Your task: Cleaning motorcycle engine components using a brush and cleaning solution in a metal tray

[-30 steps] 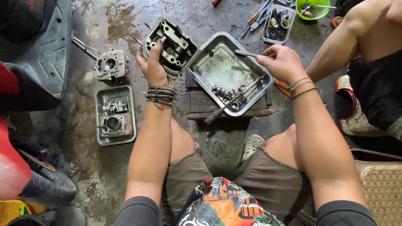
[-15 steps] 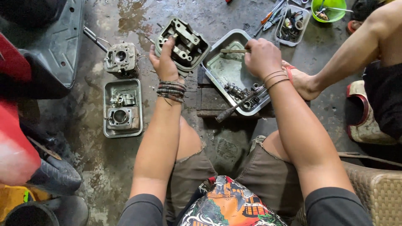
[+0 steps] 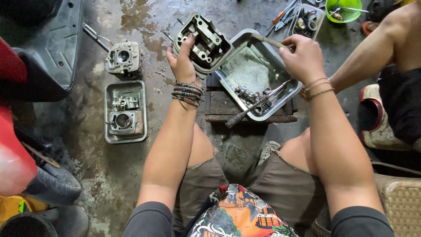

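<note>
My left hand (image 3: pixel 183 59) grips a grey metal engine head cover (image 3: pixel 205 40), held tilted over the wet concrete floor. My right hand (image 3: pixel 303 56) holds a brush by its pale handle (image 3: pixel 268 41) over a square metal tray (image 3: pixel 237 90). The tray rests on a dark wooden block (image 3: pixel 219 107) and holds small engine parts (image 3: pixel 246 94) and a long tool (image 3: pixel 252 107) that sticks out over its near edge.
A finned engine cylinder (image 3: pixel 123 59) stands on the floor at left, with a smaller tray (image 3: pixel 109 136) of engine parts below it. Another person's arm (image 3: pixel 372 52) reaches in at right. Tools (image 3: pixel 284 15), a parts tray (image 3: pixel 307 22) and a green bowl (image 3: pixel 346 11) lie beyond.
My right hand has stayed over the tray with the brush, shifting slightly. My left hand keeps its hold on the head cover. The view has drifted.
</note>
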